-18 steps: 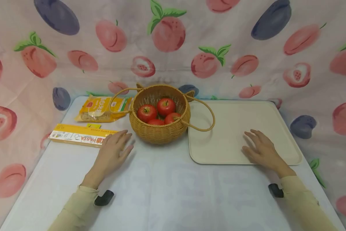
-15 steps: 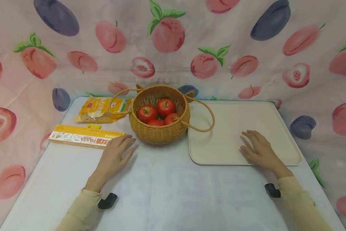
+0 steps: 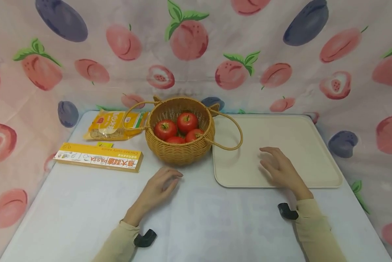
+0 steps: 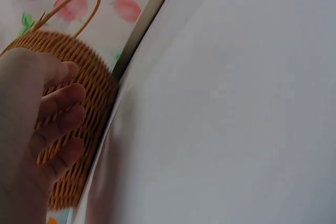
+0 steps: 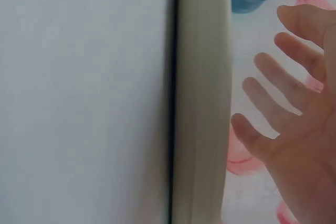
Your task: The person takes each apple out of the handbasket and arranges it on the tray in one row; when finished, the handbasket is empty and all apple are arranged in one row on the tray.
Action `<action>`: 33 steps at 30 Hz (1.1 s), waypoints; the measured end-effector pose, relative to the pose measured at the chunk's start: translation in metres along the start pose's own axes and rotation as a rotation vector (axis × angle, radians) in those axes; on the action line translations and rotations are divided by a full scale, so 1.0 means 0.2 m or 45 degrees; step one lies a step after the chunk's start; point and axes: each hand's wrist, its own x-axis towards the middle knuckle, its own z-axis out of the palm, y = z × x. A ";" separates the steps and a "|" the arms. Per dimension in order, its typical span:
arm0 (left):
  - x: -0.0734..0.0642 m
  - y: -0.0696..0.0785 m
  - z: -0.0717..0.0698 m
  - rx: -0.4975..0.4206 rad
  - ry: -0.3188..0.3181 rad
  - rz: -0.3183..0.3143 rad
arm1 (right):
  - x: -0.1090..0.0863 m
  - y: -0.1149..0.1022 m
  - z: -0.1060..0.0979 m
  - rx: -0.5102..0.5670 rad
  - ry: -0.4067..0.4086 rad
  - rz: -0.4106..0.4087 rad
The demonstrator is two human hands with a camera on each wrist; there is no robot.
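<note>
One pasta box (image 3: 97, 158) lies at left, a yellow bag (image 3: 109, 127) beyond it. Next comes the left hand (image 3: 158, 187), empty, fingers loosely bent; just beyond stands a wicker basket (image 3: 179, 154) of apples (image 3: 165, 130). Rightward, the empty right hand (image 3: 282, 171), fingers spread, hovers over a tray (image 3: 307, 145).

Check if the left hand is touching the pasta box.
Apart. The head view shows white tablecloth between the left hand and the near end of the pasta box.

Beige slvs (image 3: 317, 233) w/ blk wrist pcs (image 3: 145, 239)
</note>
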 end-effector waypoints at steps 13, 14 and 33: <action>0.22 0.15 0.32 0.152 -0.145 0.329 | 0.12 -0.20 0.07 0.158 0.100 -0.115; 0.24 0.16 0.34 0.144 -0.152 0.352 | 0.13 -0.21 0.07 0.168 0.106 -0.124; 0.31 0.25 0.45 0.188 -0.313 0.441 | 0.42 -0.33 0.04 0.100 0.006 -0.433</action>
